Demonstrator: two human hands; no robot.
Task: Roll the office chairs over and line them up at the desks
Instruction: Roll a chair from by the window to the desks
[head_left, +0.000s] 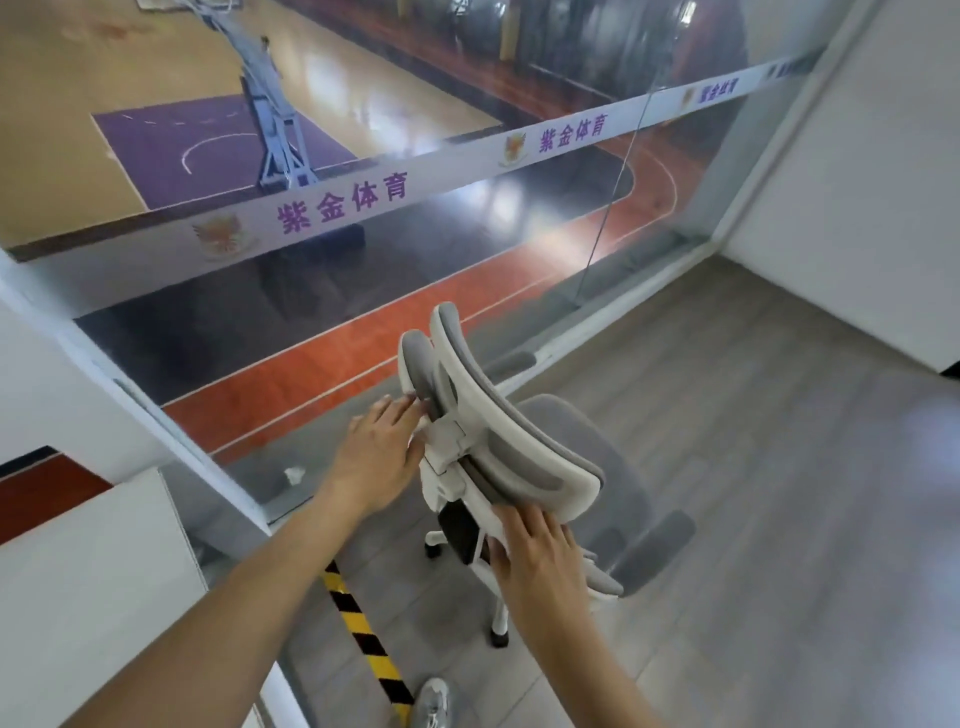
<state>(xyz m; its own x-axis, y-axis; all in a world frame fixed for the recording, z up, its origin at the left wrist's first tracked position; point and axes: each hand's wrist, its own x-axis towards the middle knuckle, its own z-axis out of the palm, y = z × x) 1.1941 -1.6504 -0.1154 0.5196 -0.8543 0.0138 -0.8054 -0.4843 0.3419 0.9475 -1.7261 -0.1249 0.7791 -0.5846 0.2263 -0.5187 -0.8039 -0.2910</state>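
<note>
My left hand (376, 457) lies flat against the back of the chair (519, 457), fingers stretched to the grey headrest (418, 366), not closed on anything. My right hand (535, 553) presses, fingers spread, on the lower white frame of the backrest, resting rather than clasping. The chair stands on the grey floor (753, 467) just beside a glass wall (363, 260), its seat facing away from me. A yellow-black tape strip (363, 639) runs along the floor near its base, with my shoe (431, 701) beside it.
</note>
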